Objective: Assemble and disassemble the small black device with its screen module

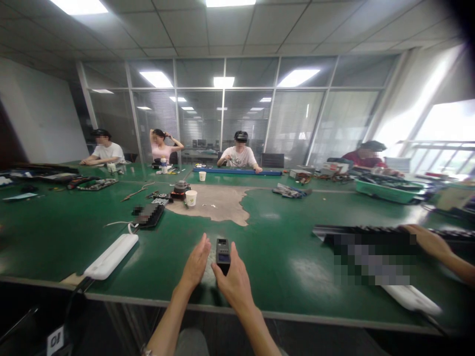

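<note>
At the near middle of the table is a small dark grey handheld device (223,251) with a little screen and buttons; its exact kind I cannot make out. My right hand (236,279) is around its lower end, thumb at the left and fingers along the right side. Just left of the device, my left hand (196,262) is held with its fingers stretched out and its palm turned inward. A narrow gap separates it from the device, and it holds nothing.
White power strips (112,256) lie left and right on the green table (274,291). A black electronic unit (150,215) and paper cup (190,198) stand beyond. At right, another person's hand (430,241) rests on a long black part (365,236). A green basket (388,194) sits farther back. Several people sit around.
</note>
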`<control>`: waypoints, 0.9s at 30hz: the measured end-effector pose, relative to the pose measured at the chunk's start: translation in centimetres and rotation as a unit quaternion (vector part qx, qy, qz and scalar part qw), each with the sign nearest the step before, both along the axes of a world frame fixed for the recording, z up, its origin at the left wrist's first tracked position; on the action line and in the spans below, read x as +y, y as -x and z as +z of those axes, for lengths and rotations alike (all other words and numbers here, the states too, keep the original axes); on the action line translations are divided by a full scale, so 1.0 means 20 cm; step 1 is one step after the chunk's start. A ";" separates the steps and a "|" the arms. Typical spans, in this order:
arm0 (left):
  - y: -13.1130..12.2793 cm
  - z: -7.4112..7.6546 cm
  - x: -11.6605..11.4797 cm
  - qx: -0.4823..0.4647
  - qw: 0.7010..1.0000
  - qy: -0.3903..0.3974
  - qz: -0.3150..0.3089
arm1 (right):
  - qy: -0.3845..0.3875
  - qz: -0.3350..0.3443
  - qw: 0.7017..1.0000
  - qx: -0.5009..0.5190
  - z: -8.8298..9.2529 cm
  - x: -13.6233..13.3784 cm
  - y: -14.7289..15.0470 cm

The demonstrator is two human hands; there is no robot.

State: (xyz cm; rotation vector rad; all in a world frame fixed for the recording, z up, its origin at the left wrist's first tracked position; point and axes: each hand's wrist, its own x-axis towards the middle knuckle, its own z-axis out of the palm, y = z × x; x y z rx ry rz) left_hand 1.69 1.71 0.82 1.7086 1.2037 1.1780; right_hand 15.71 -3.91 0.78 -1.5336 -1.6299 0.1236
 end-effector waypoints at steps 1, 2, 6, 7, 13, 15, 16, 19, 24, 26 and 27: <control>0.00 0.00 0.00 -0.001 1.000 0.001 0.000 | 0.001 0.000 1.000 0.004 -0.01 0.00 0.00; 0.00 0.01 -0.01 -0.001 1.000 0.001 0.001 | 0.003 -0.001 1.000 0.007 -0.02 0.00 -0.01; 0.00 0.02 -0.02 -0.001 1.000 0.000 -0.002 | -0.004 -0.003 1.000 -0.005 -0.05 0.03 -0.01; 0.00 0.02 -0.02 0.001 1.000 0.002 -0.004 | -0.006 -0.004 1.000 -0.011 -0.05 0.04 -0.01; 0.00 0.03 -0.02 0.016 1.000 0.010 -0.014 | 0.028 -0.010 1.000 -0.004 -0.04 0.05 -0.01; 0.00 0.03 -0.02 0.012 1.000 0.013 -0.009 | 0.036 -0.007 0.999 0.021 -0.03 0.04 0.00; 0.00 0.03 -0.02 0.010 1.000 0.013 -0.006 | 0.037 -0.006 0.999 0.037 -0.01 0.04 0.01; 0.01 0.02 -0.01 0.005 1.000 0.009 -0.003 | 0.035 -0.004 0.996 0.077 0.08 0.04 0.01; 0.00 0.00 0.00 -0.006 1.000 -0.006 0.013 | 0.002 -0.017 0.994 0.103 0.23 0.04 -0.07; 0.00 -0.01 0.00 -0.007 1.000 -0.015 0.021 | -0.012 -0.024 0.995 0.100 0.23 0.04 -0.14; 0.00 -0.01 0.00 -0.007 1.000 -0.016 0.023 | -0.009 -0.028 0.995 0.096 0.21 0.04 -0.17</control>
